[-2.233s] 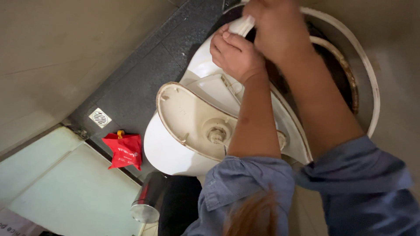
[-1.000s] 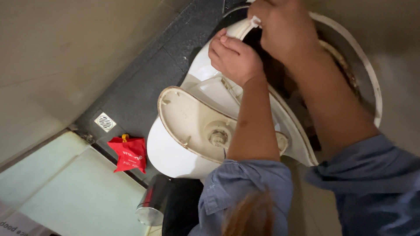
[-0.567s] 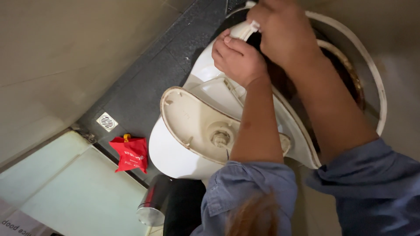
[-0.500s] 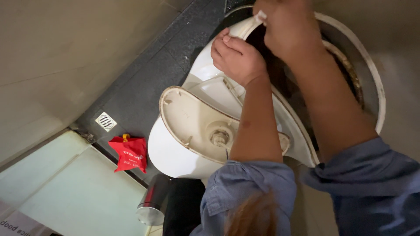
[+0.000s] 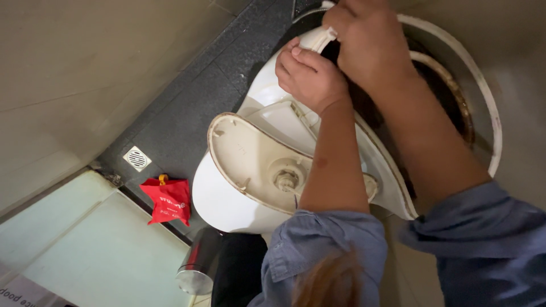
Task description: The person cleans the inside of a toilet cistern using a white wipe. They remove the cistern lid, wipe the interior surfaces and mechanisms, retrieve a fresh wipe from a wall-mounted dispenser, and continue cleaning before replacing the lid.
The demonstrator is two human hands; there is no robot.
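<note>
The left hand (image 5: pixel 310 77) is curled almost into a fist on the edge of the white toilet seat (image 5: pixel 267 85), its fingers bent down over the rim and the thumb lying along the top, so it grasps the seat there. The right hand (image 5: pixel 369 42) is just beside it, above and to the right, its fingers closed round the upper end of the same seat where a pale curved part (image 5: pixel 318 40) pokes out between the two hands; how tightly it clamps cannot be told, since the back of the hand hides the fingertips. The seat reaches from that held end down toward the lower middle of the view, leaning against the toilet bowl (image 5: pixel 483 108), whose white rim curves round on the right with a stained brown ring (image 5: pixel 455 96) inside it. Below the left forearm lies a cream-coloured oval lid (image 5: pixel 250 165) with its underside up, a round fitting (image 5: pixel 287 179) at its centre, resting over a white rounded part (image 5: pixel 222 202). Both forearms cross in front of the bowl and cover much of its opening; blue sleeves (image 5: pixel 324 244) fill the bottom edge. On the dark floor to the left are a square drain grate (image 5: pixel 137 158), a red packet (image 5: pixel 168 199) and a shiny metal cylinder (image 5: pixel 199 264) near the pale tiled step (image 5: pixel 85 250)
</note>
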